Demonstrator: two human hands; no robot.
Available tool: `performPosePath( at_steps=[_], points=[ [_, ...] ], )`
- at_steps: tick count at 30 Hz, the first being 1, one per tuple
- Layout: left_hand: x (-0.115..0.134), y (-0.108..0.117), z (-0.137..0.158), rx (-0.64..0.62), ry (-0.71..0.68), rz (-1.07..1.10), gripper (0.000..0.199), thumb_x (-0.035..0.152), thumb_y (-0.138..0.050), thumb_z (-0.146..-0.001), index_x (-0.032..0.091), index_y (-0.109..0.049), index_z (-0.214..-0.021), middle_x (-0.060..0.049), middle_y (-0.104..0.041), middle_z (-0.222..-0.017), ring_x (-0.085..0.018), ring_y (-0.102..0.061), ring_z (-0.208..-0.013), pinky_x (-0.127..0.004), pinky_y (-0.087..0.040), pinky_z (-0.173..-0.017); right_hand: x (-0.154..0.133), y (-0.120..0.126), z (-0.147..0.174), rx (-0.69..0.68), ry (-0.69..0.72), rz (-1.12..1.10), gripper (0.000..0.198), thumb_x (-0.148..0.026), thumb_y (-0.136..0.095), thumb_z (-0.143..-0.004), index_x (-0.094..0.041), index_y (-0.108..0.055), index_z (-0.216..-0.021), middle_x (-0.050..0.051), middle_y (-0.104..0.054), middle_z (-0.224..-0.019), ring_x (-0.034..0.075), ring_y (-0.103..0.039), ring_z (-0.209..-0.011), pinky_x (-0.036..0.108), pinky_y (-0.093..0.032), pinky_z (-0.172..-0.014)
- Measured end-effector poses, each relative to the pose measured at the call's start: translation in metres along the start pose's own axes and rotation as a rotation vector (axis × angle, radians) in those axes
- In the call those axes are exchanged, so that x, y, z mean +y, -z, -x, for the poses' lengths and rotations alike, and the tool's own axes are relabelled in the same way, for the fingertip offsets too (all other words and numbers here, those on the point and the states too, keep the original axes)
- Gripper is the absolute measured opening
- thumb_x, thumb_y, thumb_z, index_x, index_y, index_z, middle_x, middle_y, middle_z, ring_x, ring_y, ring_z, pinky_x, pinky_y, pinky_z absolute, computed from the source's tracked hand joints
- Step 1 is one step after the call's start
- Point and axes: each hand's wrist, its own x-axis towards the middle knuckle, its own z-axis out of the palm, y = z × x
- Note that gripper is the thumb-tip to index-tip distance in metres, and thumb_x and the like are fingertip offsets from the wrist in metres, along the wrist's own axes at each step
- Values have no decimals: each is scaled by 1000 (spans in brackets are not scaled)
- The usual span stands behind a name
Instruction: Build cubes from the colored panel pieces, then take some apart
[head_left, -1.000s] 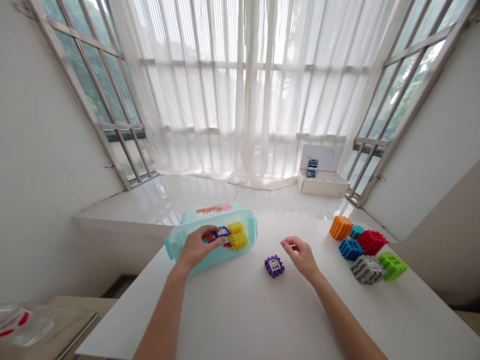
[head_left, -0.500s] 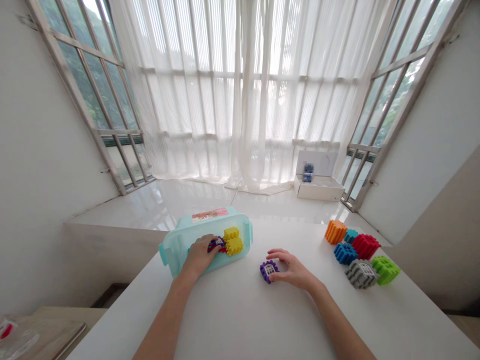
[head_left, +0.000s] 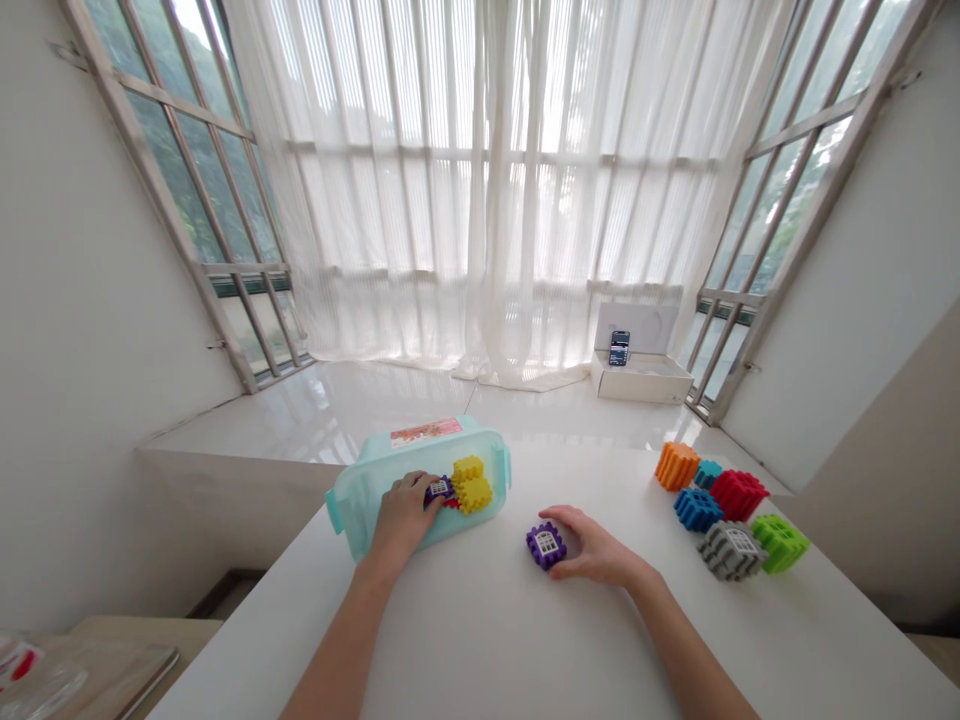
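Note:
My left hand reaches into the translucent teal bin, which lies tipped with its opening toward me. Its fingers are closed on a purple block with a white window print. Beside that are yellow toothed blocks and a bit of red, partly covered. On the white table, my right hand curves around another purple window block. Thumb and index finger are apart at its near and far sides, with a gap between block and palm; firm contact is not visible.
To the right stand stacks of toothed blocks: orange, teal, blue, red, grey and green. A white box with a phone sits on the sill by the curtain.
My left fingers have shifted on the purple block in the bin, showing more of its window print. My right thumb and index finger sit differently around the table block. The view has shifted slightly.

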Motion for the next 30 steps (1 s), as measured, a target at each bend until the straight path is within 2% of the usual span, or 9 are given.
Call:
performPosePath(
  at_steps=[4, 7, 13, 21, 25, 30],
  points=[
    [14, 4, 3, 96, -25, 153, 20, 33, -52, -91, 22, -67, -97, -5, -69, -101, -23, -64, -91, -33, -49, -81, 0, 0, -2, 7, 19, 16, 66, -26, -82, -63, -24, -59, -125, 8, -51, -137, 29, -46, -129, 42, -34, -113],
    [28, 5, 8, 62, -109, 242, 18, 32, -50, -93, 22, -66, -90, -3, -70, -94, -18, -65, -80, -29, -48, -74, 1, 0, -2, 8, 26, 7, 60, -26, -80, -65, -24, -61, -122, 8, -53, -134, 29, -47, -127, 42, -35, -112],
    [52, 3, 18, 16, -304, 401, 18, 31, -51, -94, 21, -64, -86, -2, -68, -84, -16, -62, -76, -28, -47, -72, 1, 3, -2, -8, 4, -4, 65, -27, -84, -62, -25, -61, -122, 7, -51, -137, 29, -46, -129, 44, -33, -114],
    [78, 2, 33, -146, -463, 547, 12, 28, -55, -93, 21, -65, -92, -3, -68, -89, -14, -61, -77, -25, -49, -73, -7, 6, -1, 15, 47, -5, 56, -31, -82, -66, -26, -62, -118, 7, -57, -130, 28, -55, -118, 42, -42, -106],
    [83, -2, 38, -234, -525, 545, 11, 27, -59, -91, 21, -65, -97, -3, -68, -96, -14, -62, -81, -26, -50, -78, -4, 7, -1, 7, 32, 20, 57, -33, -82, -65, -24, -64, -118, 8, -55, -133, 29, -53, -122, 41, -40, -108],
    [85, -2, 40, -264, -548, 552, 13, 27, -59, -91, 21, -65, -100, -5, -68, -99, -15, -63, -84, -28, -51, -81, -2, 8, -1, -7, 21, 17, 57, -31, -82, -66, -23, -63, -118, 8, -55, -131, 28, -54, -121, 40, -40, -108]
  ],
)
